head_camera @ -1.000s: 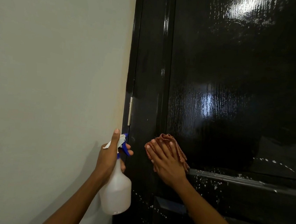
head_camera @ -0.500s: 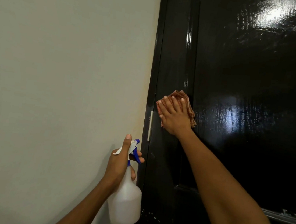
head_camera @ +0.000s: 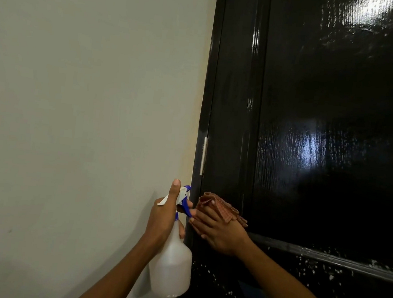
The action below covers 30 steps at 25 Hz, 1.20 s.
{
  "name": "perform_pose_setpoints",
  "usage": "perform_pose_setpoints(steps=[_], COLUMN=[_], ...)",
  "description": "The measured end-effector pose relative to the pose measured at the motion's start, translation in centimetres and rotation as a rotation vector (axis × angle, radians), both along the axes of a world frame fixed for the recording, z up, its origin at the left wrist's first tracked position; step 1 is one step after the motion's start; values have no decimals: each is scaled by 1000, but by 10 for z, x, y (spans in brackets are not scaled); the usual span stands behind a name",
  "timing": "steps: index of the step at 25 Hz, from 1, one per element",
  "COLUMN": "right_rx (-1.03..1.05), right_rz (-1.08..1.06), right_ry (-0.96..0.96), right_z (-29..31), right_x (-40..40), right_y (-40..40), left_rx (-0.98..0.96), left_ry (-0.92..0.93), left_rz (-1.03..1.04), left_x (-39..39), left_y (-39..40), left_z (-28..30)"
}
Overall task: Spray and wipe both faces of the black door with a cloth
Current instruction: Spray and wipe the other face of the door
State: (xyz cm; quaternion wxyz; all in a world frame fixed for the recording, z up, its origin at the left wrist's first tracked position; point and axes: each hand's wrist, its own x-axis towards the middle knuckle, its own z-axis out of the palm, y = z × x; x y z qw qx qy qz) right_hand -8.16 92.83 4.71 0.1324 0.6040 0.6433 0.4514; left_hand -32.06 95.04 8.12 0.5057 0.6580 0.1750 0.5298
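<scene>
The glossy black door [head_camera: 325, 138] fills the right half of the head view, with white spray droplets on its lower panel. My right hand [head_camera: 220, 231] presses a brown checked cloth [head_camera: 218, 205] flat against the door's left stile, beside the hinge edge, fingers straight. My left hand [head_camera: 162, 218] grips the neck of a white spray bottle [head_camera: 171, 267] with a blue trigger, held upright just left of the door frame, thumb raised along the nozzle head.
A pale plain wall [head_camera: 85, 113] takes up the left half. A silver hinge [head_camera: 203, 155] sits on the door frame above my hands. A horizontal moulding rail [head_camera: 324, 257] crosses the door to the right of the cloth.
My right hand has slid the cloth down the left stile from beside the hinge to below it. The left hand still holds the bottle in the same pose.
</scene>
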Motion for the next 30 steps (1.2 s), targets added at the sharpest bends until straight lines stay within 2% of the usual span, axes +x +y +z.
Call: perform_pose_setpoints(steps=[2, 6, 7, 9, 13, 17, 19, 25, 30], right_rx=[-79, 59, 62, 115, 145, 110, 137, 386, 634], right_rz=[-1, 57, 63, 66, 56, 82, 85, -22, -69], right_ry=[-74, -102, -110, -113, 0, 37, -16, 4, 268], right_z=[27, 133, 144, 140, 129, 149, 163, 234, 263], right_x=[1, 9, 10, 13, 13, 9, 11, 5, -26], right_y=[-5, -13, -14, -14, -12, -19, -22, -11, 28], left_rx=[-7, 4, 9, 25, 37, 36, 44, 58, 64], left_ry=[-20, -64, -58, -60, -31, -7, -14, -18, -18], left_rz=[-32, -99, -106, -126, -104, -127, -145, -142, -153], left_x=[-8, -21, -24, -26, -24, -20, -18, -12, -14], left_y=[-5, -10, -7, -5, -2, -4, -5, 2, 14], left_z=[3, 17, 20, 23, 15, 17, 19, 20, 25])
